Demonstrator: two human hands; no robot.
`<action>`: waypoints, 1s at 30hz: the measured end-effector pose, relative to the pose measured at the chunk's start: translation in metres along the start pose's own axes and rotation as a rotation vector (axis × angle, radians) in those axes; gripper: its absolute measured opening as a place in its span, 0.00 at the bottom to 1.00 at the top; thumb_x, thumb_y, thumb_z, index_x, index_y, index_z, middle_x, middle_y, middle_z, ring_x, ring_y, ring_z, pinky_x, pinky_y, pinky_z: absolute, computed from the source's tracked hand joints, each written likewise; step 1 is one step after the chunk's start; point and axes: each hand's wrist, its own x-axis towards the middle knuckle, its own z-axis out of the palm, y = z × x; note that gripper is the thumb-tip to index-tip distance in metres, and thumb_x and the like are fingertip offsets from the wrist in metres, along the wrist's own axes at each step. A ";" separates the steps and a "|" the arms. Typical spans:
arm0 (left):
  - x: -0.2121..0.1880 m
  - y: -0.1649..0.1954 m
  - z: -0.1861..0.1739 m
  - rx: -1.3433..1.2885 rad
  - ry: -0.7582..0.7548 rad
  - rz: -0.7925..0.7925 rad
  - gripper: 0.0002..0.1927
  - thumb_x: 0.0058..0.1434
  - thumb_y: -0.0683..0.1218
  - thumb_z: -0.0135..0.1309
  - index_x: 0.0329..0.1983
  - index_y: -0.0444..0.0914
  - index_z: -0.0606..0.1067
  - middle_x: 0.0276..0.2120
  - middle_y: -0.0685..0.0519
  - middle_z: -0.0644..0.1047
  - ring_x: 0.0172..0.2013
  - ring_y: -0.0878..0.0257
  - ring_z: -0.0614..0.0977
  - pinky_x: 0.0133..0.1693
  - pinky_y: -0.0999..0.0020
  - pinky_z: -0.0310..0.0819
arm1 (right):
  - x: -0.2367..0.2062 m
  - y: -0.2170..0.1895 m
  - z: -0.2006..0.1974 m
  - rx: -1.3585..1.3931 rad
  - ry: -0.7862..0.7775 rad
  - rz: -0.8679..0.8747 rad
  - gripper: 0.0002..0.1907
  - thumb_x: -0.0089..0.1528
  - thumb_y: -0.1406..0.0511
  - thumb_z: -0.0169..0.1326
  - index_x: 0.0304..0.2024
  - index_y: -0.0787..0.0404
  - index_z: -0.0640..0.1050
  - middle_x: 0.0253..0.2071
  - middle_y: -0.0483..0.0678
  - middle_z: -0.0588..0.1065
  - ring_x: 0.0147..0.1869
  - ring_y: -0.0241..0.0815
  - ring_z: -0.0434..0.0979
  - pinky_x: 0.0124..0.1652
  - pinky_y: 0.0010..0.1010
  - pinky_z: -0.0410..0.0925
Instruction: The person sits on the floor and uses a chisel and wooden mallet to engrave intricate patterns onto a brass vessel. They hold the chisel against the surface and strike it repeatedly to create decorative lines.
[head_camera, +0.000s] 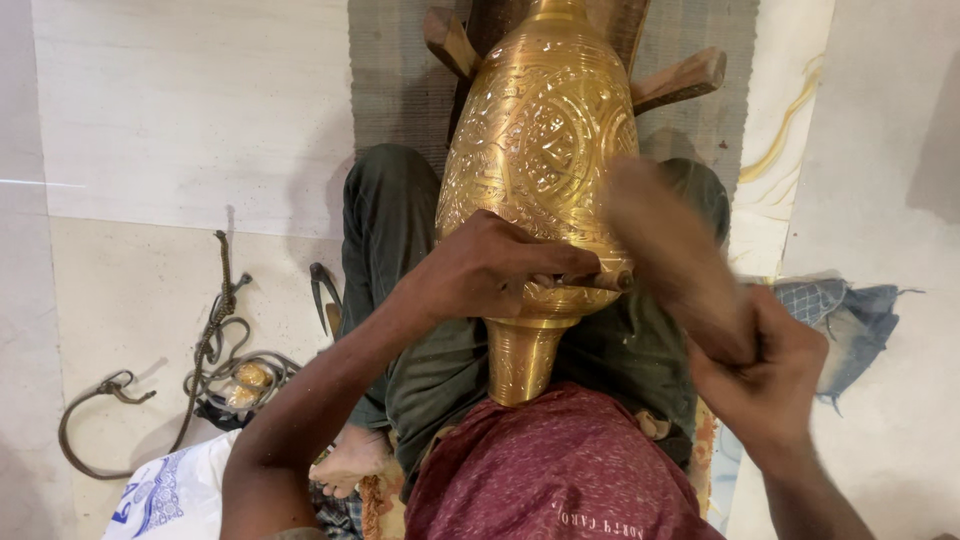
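The brass vase (535, 170) lies across the lap, neck toward the body. The left hand (495, 268) pinches a small chisel (600, 281) against its lower belly; the right hand (765, 365) grips a wooden mallet (670, 255) (blurred mid-swing) just right of it. Best kept: chisel steady, light even taps.

The person wore a dark red speckled shirt (560, 470) with pale lettering, dark green trousers (385, 230), bare forearms and bare feet (350, 458).
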 end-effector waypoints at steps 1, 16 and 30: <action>0.002 0.000 -0.001 -0.011 0.001 0.014 0.28 0.54 0.44 0.68 0.60 0.49 0.78 0.32 0.56 0.85 0.20 0.66 0.79 0.26 0.67 0.73 | 0.000 0.000 0.002 0.050 0.037 -0.056 0.06 0.58 0.72 0.60 0.34 0.61 0.75 0.25 0.42 0.72 0.26 0.29 0.70 0.34 0.24 0.66; 0.013 -0.006 -0.002 0.053 -0.072 0.059 0.24 0.59 0.53 0.68 0.60 0.52 0.78 0.39 0.58 0.86 0.32 0.64 0.88 0.36 0.69 0.81 | -0.006 -0.010 0.012 0.119 0.168 0.012 0.13 0.59 0.73 0.65 0.45 0.67 0.77 0.32 0.47 0.76 0.34 0.34 0.77 0.35 0.25 0.70; 0.021 -0.007 -0.008 0.078 -0.178 0.017 0.26 0.57 0.47 0.65 0.60 0.55 0.79 0.28 0.56 0.83 0.28 0.62 0.85 0.32 0.64 0.76 | -0.009 -0.008 0.016 0.353 0.326 -0.078 0.14 0.58 0.71 0.63 0.40 0.65 0.70 0.30 0.45 0.76 0.29 0.34 0.75 0.28 0.26 0.71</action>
